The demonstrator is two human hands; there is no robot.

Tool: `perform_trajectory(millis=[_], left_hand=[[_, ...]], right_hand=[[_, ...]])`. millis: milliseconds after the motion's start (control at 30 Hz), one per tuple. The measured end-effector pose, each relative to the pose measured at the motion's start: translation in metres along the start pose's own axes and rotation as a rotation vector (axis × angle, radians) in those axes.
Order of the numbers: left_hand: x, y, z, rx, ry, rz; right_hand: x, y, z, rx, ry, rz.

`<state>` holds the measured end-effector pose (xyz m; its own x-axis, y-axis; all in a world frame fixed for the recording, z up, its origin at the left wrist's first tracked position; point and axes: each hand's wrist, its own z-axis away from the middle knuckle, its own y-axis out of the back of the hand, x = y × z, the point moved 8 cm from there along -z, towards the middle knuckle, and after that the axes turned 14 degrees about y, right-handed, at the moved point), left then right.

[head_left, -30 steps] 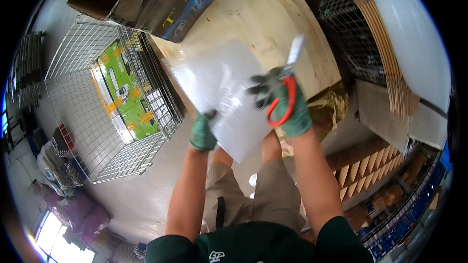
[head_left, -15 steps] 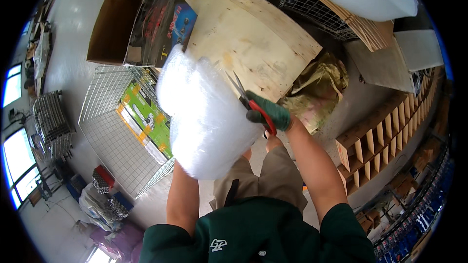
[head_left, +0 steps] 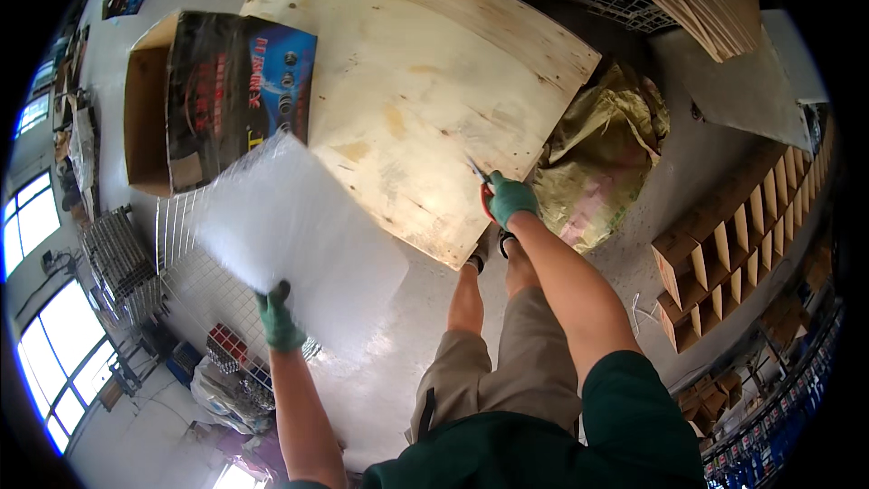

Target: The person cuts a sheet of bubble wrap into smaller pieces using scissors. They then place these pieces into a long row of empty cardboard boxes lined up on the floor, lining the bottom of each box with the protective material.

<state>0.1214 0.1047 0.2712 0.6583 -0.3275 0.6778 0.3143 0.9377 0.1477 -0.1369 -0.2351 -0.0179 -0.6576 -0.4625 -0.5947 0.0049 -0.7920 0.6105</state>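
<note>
left hand (head_left: pixel 277 319) has swung the foam sheet (head_left: pixel 294 240) aside, right hand (head_left: pixel 509 198) lowered.

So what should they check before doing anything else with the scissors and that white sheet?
1. Left hand grips the sheet by its lower edge: ok.
2. Right hand holds the scissors: ok.
3. Scissors kept apart from the left hand: ok, hands are spread wide.
4. Blades closed: cannot tell, too small.
5. Both hands gloved: ok.
6. Board bare where the scissors hover: ok.
</note>
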Motion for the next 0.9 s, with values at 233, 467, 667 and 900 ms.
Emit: perform_trajectory(millis=[233, 467, 667, 900], left_hand=[[0.002, 0.011, 0.058, 0.093, -0.05, -0.072], [0.026, -0.07, 0.076, -0.128, -0.267, -0.285], [-0.04, -0.219, 0.136, -0.92, 0.209, -0.24], [-0.109, -0.331, 0.358, -1.457, 0.482, -0.508]], right_hand=[[-0.022, -0.044, -0.033, 0.136, 0.181, -0.191], [-0.099, 0.019, 0.144, 0.298, 0.404, -0.485], [-0.118, 0.128, 0.353, 0.666, 0.18, -0.798], [-0.083, 0.144, 0.599, 1.094, 0.079, -0.736]])
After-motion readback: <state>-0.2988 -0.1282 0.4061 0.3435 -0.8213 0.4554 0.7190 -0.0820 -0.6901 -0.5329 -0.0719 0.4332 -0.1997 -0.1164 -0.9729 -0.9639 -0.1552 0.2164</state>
